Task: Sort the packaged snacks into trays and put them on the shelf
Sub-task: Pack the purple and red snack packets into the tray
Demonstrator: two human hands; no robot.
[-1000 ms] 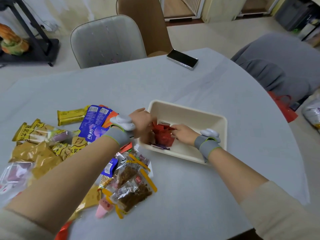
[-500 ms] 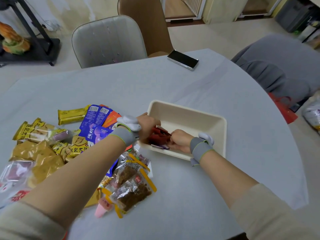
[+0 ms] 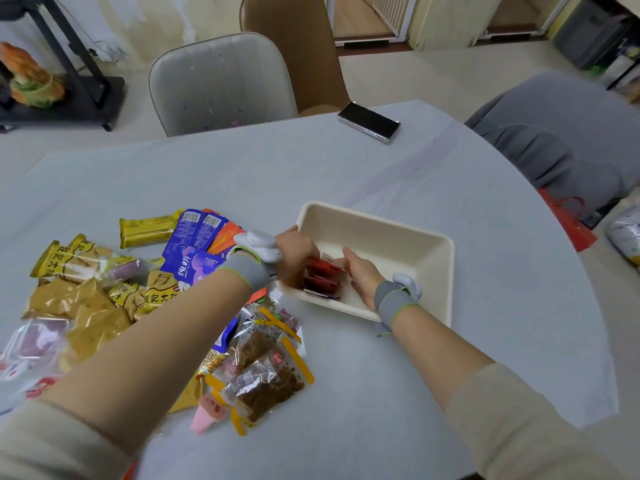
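A cream tray (image 3: 408,237) sits on the grey table (image 3: 346,174). Several small red snack packets (image 3: 323,275) lie stacked in its near left corner. My left hand (image 3: 298,251) reaches over the tray's left rim, its fingers curled onto the left side of the red packets. From the right, my right hand (image 3: 360,271) lies in the tray with fairly straight fingers pressing against the stack. Left of the tray is a loose pile of snacks: blue packets (image 3: 194,244), yellow packets (image 3: 83,282) and clear bags of brown snacks (image 3: 266,368).
A phone (image 3: 369,121) lies near the table's far edge. A grey chair (image 3: 221,84) and a brown chair (image 3: 298,50) stand behind the table. A grey seat (image 3: 561,133) and a red bag (image 3: 568,220) are at the right.
Both hands have drawn together around the red packets in the tray's near left corner. My right hand's fingers have straightened against the stack.
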